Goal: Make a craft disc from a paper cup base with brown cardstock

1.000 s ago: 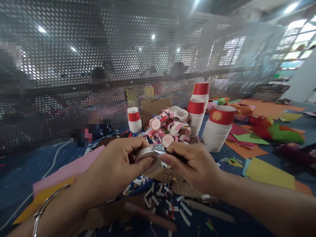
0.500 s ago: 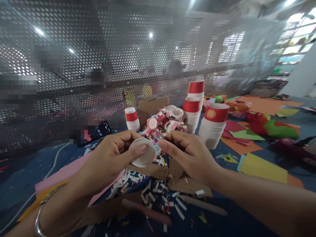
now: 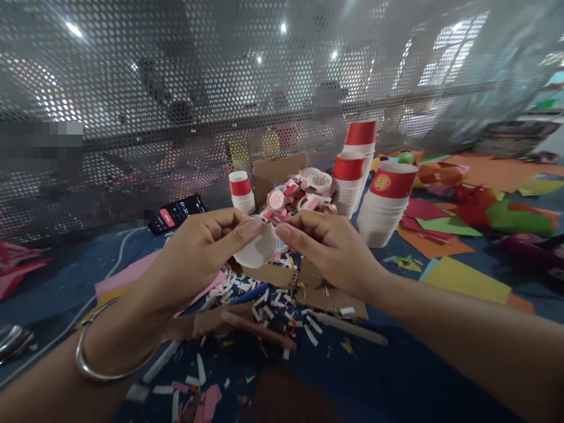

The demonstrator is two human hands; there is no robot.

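Note:
My left hand pinches a white round paper cup bottom between thumb and fingers, tilted toward me. Close to its right edge, my right hand is closed, thumb against fingertips. Whatever sits in that pinch is too small and hidden to name. Behind both hands lies a heap of cut paper cup pieces, white, pink and red, some with drawn patterns. Beneath them are a flat piece of brown cardboard and scattered white paper scraps.
Red-and-white paper cup stacks rise at the right, with a smaller cup stack at the left. A phone lies by the perforated metal screen. Coloured paper sheets spread over the blue surface at the right.
My view has tipped down, so the hands and cups appear higher. The cup bottom in my left hand has turned slightly. Both hands keep their pinches close together.

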